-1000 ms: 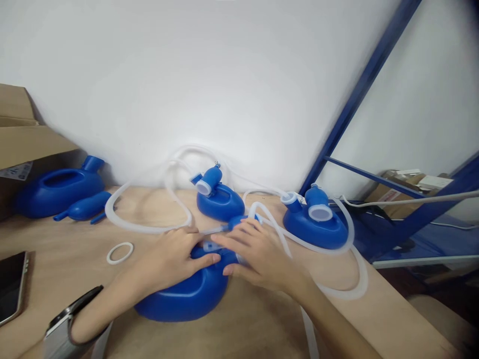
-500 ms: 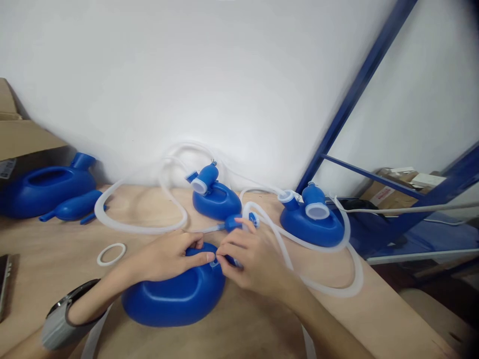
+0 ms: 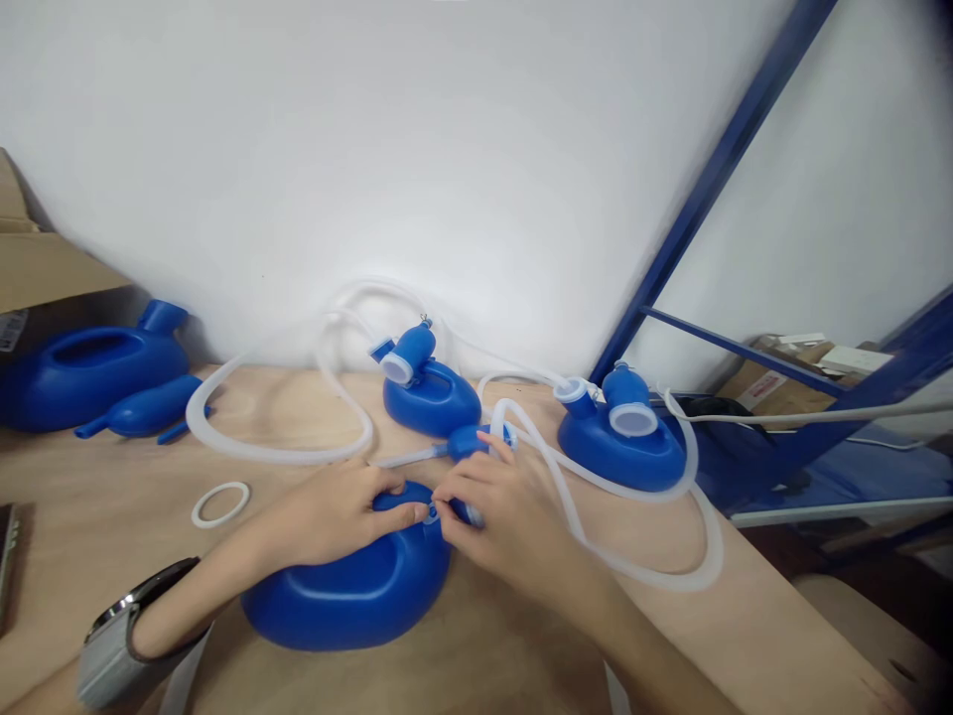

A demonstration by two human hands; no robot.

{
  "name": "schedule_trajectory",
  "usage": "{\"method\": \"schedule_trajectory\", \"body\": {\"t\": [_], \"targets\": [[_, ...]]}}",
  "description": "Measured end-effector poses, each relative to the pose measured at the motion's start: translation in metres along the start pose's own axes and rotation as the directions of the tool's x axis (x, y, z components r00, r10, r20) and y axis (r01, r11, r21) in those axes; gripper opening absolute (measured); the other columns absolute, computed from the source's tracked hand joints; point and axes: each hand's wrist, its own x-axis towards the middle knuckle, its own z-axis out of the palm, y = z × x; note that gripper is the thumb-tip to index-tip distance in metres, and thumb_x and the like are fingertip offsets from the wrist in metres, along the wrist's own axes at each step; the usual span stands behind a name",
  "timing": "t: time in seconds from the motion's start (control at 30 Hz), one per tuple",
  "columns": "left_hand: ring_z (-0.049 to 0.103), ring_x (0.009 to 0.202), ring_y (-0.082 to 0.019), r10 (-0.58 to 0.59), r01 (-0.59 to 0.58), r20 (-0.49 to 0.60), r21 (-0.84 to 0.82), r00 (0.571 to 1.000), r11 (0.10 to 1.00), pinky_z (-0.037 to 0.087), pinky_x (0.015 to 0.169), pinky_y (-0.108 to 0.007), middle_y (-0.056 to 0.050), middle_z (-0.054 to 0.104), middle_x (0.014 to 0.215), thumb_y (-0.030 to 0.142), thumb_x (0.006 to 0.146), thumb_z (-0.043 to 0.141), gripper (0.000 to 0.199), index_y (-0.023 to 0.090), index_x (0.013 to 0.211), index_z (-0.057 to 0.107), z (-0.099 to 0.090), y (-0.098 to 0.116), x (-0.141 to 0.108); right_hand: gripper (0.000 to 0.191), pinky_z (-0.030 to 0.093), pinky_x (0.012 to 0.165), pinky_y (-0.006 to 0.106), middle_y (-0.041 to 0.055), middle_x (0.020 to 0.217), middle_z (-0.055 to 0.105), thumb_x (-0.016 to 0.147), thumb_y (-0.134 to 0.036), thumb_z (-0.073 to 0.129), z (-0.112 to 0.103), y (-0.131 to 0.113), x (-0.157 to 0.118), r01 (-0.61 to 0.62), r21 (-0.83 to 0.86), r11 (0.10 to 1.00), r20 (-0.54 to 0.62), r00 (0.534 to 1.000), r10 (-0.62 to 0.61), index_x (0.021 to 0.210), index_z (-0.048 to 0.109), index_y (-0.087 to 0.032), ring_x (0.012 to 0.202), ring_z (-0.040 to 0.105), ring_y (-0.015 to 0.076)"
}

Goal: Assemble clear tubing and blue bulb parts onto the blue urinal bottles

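Note:
A blue plastic urinal bottle (image 3: 349,608) lies on the wooden table right in front of me, its neck end pointing right. My left hand (image 3: 332,511) is wrapped over its handle, fingers curled out of sight and thumb stretched toward the neck. At that end, thumb and fingertips of my right hand (image 3: 498,501) pinch together beside a small pale ring-like piece (image 3: 432,512); what they hold is too small to make out. The bottle's mouth is mostly hidden behind the right hand.
Two blue bottles with attached funnel parts (image 3: 432,402) (image 3: 617,452) stand near the wall, amid looping translucent hoses (image 3: 275,457). A white ring (image 3: 221,505) lies at left. Another bottle (image 3: 89,382), a blue funnel part (image 3: 153,409) and a cardboard box (image 3: 52,273) sit far left; a blue metal frame (image 3: 700,209) stands right.
The right fingertips have shifted slightly up and right at the bottle's neck, and the pale piece there shows a little more. The left hand keeps its hold on the bottle.

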Motion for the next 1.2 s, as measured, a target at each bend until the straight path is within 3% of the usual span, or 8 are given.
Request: {"method": "schedule_trajectory", "body": {"t": [0.3, 0.57, 0.73, 0.87, 1.2], "targets": [[0.073, 0.081, -0.029, -0.007, 0.008, -0.054, 0.019, 0.999, 1.000, 0.048, 0.070, -0.034, -0.005, 0.079, 0.084, 0.070, 0.095, 0.050, 0.052, 0.028, 0.090, 0.080, 0.003, 0.000, -0.003, 0.021, 0.031, 0.125, 0.056, -0.0043, 0.083, 0.074, 0.089, -0.007, 0.066, 0.004, 0.002, 0.001, -0.066, 0.070, 0.995, 0.016, 0.998, 0.065, 0.076, 0.064, -0.023, 0.084, 0.069, 0.0173], [0.074, 0.082, -0.030, -0.027, 0.030, -0.079, 0.033, 0.996, 0.999, 0.047, 0.068, -0.034, -0.005, 0.079, 0.080, 0.066, 0.093, 0.051, 0.049, 0.027, 0.087, 0.081, 0.003, 0.003, -0.003, 0.019, 0.026, 0.127, 0.058, -0.0025, 0.089, 0.075, 0.094, -0.011, 0.063, 0.005, -0.001, 0.000, -0.125, 0.085, 0.989, 0.036, 0.992, 0.122, 0.082, 0.068, -0.025, 0.089, 0.070, 0.0190], [0.073, 0.091, -0.032, -0.029, 0.033, -0.050, 0.081, 0.998, 0.996, 0.048, 0.075, -0.036, -0.005, 0.080, 0.090, 0.064, 0.093, 0.053, 0.046, 0.028, 0.103, 0.081, 0.004, 0.005, -0.004, 0.025, 0.028, 0.127, 0.055, 0.0005, 0.107, 0.078, 0.094, -0.009, 0.063, 0.007, -0.002, 0.000, -0.140, 0.086, 0.986, 0.032, 0.990, 0.138, 0.111, 0.072, -0.026, 0.104, 0.072, 0.0209], [0.073, 0.091, -0.033, -0.028, 0.033, -0.077, 0.056, 0.997, 0.998, 0.048, 0.075, -0.037, -0.007, 0.079, 0.090, 0.075, 0.091, 0.052, 0.057, 0.027, 0.101, 0.081, 0.005, 0.003, -0.004, 0.019, 0.028, 0.126, 0.057, -0.0010, 0.094, 0.075, 0.091, -0.008, 0.064, 0.011, 0.001, 0.000, -0.134, 0.061, 0.989, 0.038, 0.990, 0.132, 0.094, 0.072, -0.025, 0.094, 0.071, 0.0194], [0.072, 0.090, -0.031, -0.052, 0.052, -0.033, 0.007, 0.998, 0.999, 0.045, 0.073, -0.035, -0.005, 0.078, 0.086, 0.069, 0.091, 0.053, 0.050, 0.027, 0.091, 0.079, 0.005, 0.005, -0.005, 0.017, 0.028, 0.126, 0.053, -0.0029, 0.089, 0.073, 0.092, -0.010, 0.065, 0.009, 0.000, 0.001, -0.161, 0.085, 0.983, 0.036, 0.987, 0.158, 0.092, 0.073, -0.025, 0.088, 0.069, 0.0172]]}}
